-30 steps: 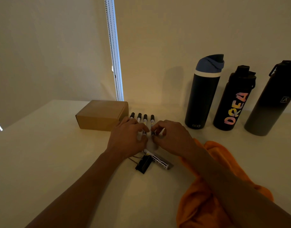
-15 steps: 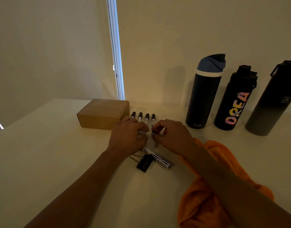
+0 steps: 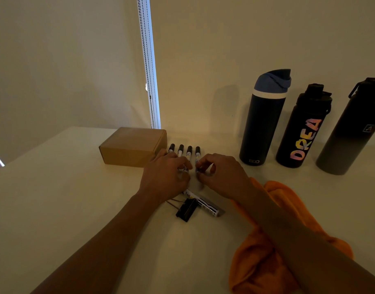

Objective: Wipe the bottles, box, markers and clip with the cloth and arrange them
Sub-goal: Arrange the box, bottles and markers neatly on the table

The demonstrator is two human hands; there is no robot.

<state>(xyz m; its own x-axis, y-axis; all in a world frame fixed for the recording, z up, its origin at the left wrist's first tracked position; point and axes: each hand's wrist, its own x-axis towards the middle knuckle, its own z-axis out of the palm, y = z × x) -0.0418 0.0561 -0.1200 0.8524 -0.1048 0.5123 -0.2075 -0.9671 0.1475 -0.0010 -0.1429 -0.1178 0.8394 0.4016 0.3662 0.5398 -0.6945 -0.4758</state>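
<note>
1. squaring up four markers (image 3: pixel 189 151) in a row on table (image 3: pixel 55 198), caps toward the wall, just right of box (image 3: pixel 131 147).
2. pinching the rightmost of them between thumb and forefinger of right hand (image 3: pixel 222 177).
3. curling left hand (image 3: pixel 165 177) over the other three, fingertips down on them; cannot tell whether gripping or merely touching.
4. may knock the row askew: round barrels lying close together, so pushing one likely rolls its neighbour.
5. could sweep loose marker (image 3: pixel 205 205) and clip (image 3: pixel 186 210) aside with the left wrist, both lying just beside it on the near side, touching each other.
6. might drag cloth (image 3: pixel 288 200) along with the right forearm, which passes right over the crumpled heap; contact not clear.
7. risks leaving loose marker and clip unwiped, with cloth in neither hand and attention on the row.
8. poses little danger to bottles (image 3: pixel 265 119), three standing upright by the wall, well right of both hands.
</note>
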